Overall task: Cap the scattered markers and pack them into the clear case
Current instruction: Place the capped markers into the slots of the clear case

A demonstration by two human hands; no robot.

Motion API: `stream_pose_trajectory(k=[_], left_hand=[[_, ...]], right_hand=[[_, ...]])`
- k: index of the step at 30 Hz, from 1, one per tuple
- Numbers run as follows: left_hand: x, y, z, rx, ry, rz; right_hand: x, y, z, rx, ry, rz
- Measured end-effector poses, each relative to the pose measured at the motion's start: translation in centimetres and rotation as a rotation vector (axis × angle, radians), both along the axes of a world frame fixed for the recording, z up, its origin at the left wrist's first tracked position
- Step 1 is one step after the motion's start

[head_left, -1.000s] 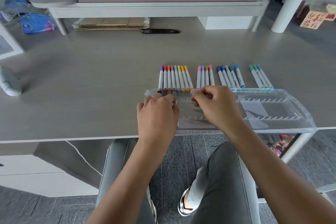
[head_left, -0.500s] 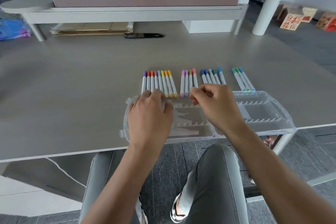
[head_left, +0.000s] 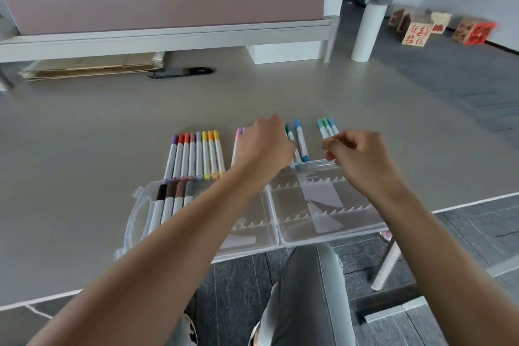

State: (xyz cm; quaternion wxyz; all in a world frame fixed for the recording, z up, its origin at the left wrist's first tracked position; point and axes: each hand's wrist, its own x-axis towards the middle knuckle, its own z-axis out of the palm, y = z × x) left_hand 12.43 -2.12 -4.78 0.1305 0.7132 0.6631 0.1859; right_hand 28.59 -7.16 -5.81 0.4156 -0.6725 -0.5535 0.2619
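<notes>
Lying open at the grey bench (head_left: 84, 149) edge, the clear plastic hinged case (head_left: 276, 236) holds three brown-capped markers (head_left: 168, 201); beyond it, left hand (head_left: 266, 144) covers pink markers, grip indiscernible; right hand (head_left: 362, 160) curled, contents indiscernible.

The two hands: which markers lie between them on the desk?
In the head view, two blue-capped markers lie between the left hand and right hand.

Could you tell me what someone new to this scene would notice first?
Probably the rows of coloured markers lying side by side on the grey table, just beyond the open clear case at its near edge. Both bare hands reach over them, the left hand on the middle group, the right hand by the green-blue ones.
</notes>
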Motion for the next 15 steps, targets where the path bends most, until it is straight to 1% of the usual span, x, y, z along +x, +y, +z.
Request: stream_pose_trajectory(k=[5,11,15], left_hand=[[1.2,2.3,-1.3,0.018,0.114,-0.005],[2.4,3.5,-1.2,0.003,0.233,0.023],[3.1,4.0,-1.0,-0.029,0.243,0.036]], right_hand=[[1.5,1.0,0.1,0.014,0.033,-0.019],[2.8,2.0,-0.1,0.018,0.053,-0.028],[3.6,2.5,-0.3,0.004,0.056,-0.052]])
